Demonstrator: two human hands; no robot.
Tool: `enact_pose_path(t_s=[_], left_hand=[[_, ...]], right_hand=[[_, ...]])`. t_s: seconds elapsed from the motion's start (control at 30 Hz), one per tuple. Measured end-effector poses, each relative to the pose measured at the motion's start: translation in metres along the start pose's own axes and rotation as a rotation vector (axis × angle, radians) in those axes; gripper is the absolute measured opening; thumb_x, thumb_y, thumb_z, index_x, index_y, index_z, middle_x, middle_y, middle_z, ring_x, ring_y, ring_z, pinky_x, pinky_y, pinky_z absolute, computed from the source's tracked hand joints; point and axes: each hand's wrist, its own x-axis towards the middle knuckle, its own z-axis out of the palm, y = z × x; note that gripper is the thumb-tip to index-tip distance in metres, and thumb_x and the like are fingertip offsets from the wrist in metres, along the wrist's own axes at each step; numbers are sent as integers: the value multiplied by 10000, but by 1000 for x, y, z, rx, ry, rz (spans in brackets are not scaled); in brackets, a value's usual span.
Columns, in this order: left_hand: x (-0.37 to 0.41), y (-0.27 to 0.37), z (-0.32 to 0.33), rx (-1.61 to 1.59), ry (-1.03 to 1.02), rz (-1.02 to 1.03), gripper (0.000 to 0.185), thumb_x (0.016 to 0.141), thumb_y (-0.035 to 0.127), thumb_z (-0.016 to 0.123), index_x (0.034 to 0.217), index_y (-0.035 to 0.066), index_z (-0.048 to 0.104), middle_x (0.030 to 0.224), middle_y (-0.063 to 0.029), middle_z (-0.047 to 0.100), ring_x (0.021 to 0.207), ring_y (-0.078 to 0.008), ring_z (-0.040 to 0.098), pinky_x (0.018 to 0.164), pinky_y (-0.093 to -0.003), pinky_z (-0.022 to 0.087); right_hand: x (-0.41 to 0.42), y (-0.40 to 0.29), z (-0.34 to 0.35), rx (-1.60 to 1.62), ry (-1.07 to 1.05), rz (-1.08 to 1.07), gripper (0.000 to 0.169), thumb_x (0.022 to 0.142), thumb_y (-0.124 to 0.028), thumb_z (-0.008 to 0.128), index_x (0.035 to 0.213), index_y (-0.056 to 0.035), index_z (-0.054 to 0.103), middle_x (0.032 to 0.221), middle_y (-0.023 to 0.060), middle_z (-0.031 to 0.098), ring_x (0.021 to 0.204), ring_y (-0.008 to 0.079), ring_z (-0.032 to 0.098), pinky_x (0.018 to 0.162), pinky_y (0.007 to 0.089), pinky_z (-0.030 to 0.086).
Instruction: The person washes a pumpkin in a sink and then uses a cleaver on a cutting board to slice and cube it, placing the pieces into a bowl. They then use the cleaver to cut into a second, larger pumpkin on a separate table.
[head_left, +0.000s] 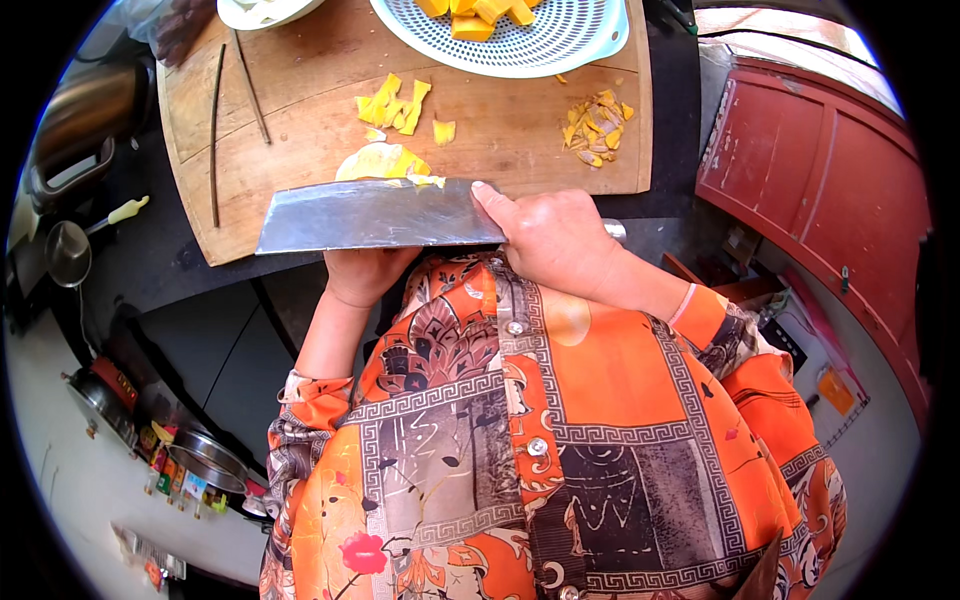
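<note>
My right hand grips a broad steel cleaver by its handle, thumb on the blade. The blade lies nearly level across the near edge of a wooden cutting board. My left hand is beneath the blade, its fingers hidden, so I cannot tell what it holds. A pale yellow pumpkin piece shows just beyond the blade's far edge. Farther up the board lie thin yellow pumpkin strips and a small square scrap. A pile of pumpkin peelings sits at the right.
A pale blue colander with pumpkin chunks stands at the board's back. A white bowl is at back left, near two thin dark sticks. A ladle lies left. Red cabinet doors stand right.
</note>
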Motion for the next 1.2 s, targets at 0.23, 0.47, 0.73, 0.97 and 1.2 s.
enact_pose_path(t_s=[0.23, 0.47, 0.73, 0.97, 1.2], left_hand=[[-2, 1, 2, 17, 65, 38, 525, 634, 273, 837, 1097, 124, 638, 1065, -70, 637, 972, -297, 618, 833, -410, 476], [-11, -8, 5, 123, 62, 85, 581, 589, 267, 847, 1109, 120, 632, 1106, -77, 613, 1010, -316, 596, 875, -426, 465], [-3, 0, 6, 212, 178, 133, 571, 583, 268, 831, 1083, 84, 626, 1139, -111, 571, 1061, -327, 558, 922, -427, 444], [-1, -3, 6, 208, 206, 168, 558, 605, 279, 814, 1070, 49, 608, 1115, -104, 570, 1072, -303, 553, 933, -412, 451], [-3, -4, 5, 205, 164, 151, 596, 577, 262, 841, 1080, 49, 603, 1124, -122, 564, 1032, -342, 555, 903, -432, 455]], right_hand=[[5, -7, -4, -55, -4, -12, 405, 720, -84, 588, 1113, 12, 581, 564, 119, 602, 504, 284, 620, 454, 397, 479], [15, -11, -5, -31, -49, 11, 370, 739, -77, 570, 1087, 48, 570, 593, 149, 621, 539, 304, 640, 474, 414, 493], [30, -14, -5, 24, -76, 57, 358, 737, -69, 570, 1092, -39, 608, 623, 162, 621, 590, 335, 638, 527, 446, 493], [64, -7, 20, 75, 34, 7, 146, 769, -96, 556, 905, -43, 567, 633, 165, 626, 598, 348, 634, 541, 466, 490], [34, -8, -12, 53, -137, 48, 265, 788, -105, 551, 1047, -82, 606, 648, 163, 628, 611, 355, 632, 555, 474, 489]])
